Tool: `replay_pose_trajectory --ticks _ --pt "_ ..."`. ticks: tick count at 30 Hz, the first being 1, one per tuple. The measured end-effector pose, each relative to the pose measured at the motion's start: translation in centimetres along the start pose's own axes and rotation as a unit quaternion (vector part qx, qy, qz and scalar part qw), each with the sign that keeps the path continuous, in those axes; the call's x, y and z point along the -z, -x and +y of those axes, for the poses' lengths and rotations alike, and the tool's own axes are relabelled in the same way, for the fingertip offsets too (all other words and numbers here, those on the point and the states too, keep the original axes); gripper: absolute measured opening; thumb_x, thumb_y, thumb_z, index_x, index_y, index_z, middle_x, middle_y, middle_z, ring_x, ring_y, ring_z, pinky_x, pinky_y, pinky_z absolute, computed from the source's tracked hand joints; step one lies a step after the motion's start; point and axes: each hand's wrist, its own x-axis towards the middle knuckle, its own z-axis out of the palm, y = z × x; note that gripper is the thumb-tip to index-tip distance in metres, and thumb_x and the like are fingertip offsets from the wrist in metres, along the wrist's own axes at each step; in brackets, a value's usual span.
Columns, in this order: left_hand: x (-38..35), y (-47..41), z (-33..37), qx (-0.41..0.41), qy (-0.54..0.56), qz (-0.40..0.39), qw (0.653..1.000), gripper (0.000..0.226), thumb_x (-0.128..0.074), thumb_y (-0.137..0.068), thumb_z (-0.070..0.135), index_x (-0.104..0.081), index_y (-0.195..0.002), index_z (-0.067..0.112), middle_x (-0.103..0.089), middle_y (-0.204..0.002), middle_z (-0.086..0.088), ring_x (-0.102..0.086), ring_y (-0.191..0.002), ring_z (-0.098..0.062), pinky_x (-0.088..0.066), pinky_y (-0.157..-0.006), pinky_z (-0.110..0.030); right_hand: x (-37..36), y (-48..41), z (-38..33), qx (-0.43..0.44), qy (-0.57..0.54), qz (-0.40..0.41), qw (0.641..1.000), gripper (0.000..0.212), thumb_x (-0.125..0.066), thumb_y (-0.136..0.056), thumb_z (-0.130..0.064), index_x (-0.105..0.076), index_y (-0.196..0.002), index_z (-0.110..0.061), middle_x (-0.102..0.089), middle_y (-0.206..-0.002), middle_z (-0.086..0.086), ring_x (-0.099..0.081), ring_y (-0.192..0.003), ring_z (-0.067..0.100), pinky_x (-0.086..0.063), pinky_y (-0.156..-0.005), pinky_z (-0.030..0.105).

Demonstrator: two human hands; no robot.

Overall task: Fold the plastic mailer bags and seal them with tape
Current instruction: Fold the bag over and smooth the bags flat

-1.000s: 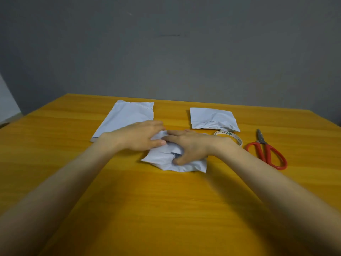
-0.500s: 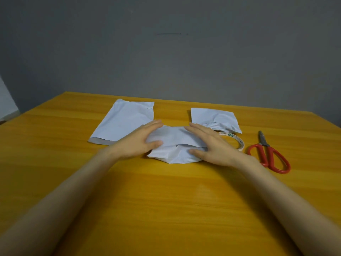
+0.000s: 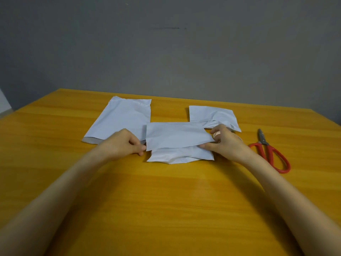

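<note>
A white plastic mailer bag lies in the middle of the wooden table, its top half folded down toward me over the lower half. My left hand pinches the folded flap's left corner. My right hand pinches the flap's right corner; the tape roll is hidden behind this hand. An unfolded white mailer lies flat at the back left, partly under the folded one. A folded mailer rests at the back right.
Red-handled scissors lie to the right of my right hand, blades pointing away from me. The yellow wooden table stretches toward me. A grey wall stands behind its far edge.
The crumpled bag has been spread out and its upper half folded down. Both hands slid outward from the bag's middle to its left and right corners.
</note>
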Motion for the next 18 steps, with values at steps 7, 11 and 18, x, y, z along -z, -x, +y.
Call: replay_pose_trajectory --ticks 7,11,18 --pt "-0.9 -0.2 0.8 0.022 0.031 -0.048 0.998 0.025 -0.052 -0.094 0.029 -0.072 -0.089 0.014 -0.063 -0.098 -0.006 -0.053 -0.085 -0.014 -0.040 -0.073 -0.023 0.6 0.8 -0.7 -0.084 -0.153 -0.156 0.972 0.049 -0.068 -0.085 -0.014 -0.033 -0.118 -0.022 -0.067 -0.064 0.005 -0.060 -0.046 0.009 -0.051 -0.047 0.020" --pt "-0.3 0.8 1.1 0.036 0.015 -0.137 0.990 0.034 -0.049 -0.090 0.046 -0.067 -0.071 0.025 -0.059 -0.091 0.004 -0.054 -0.092 -0.013 -0.040 -0.086 -0.027 0.9 1.0 -0.4 -0.095 -0.178 -0.184 0.962 0.067 -0.068 -0.084 -0.006 -0.028 -0.137 -0.015 -0.069 -0.072 0.009 -0.065 -0.054 0.013 -0.054 -0.050 0.022" --pt "0.0 1.3 0.9 0.004 0.012 -0.150 0.989 0.010 -0.071 -0.080 0.026 -0.070 -0.072 0.020 -0.055 -0.087 0.005 -0.053 -0.084 -0.009 -0.041 -0.073 -0.018 2.0 1.2 0.1 -0.108 -0.224 -0.214 0.945 0.067 -0.069 -0.080 0.002 -0.033 -0.134 -0.015 -0.070 -0.069 0.011 -0.066 -0.059 0.017 -0.055 -0.053 0.023"
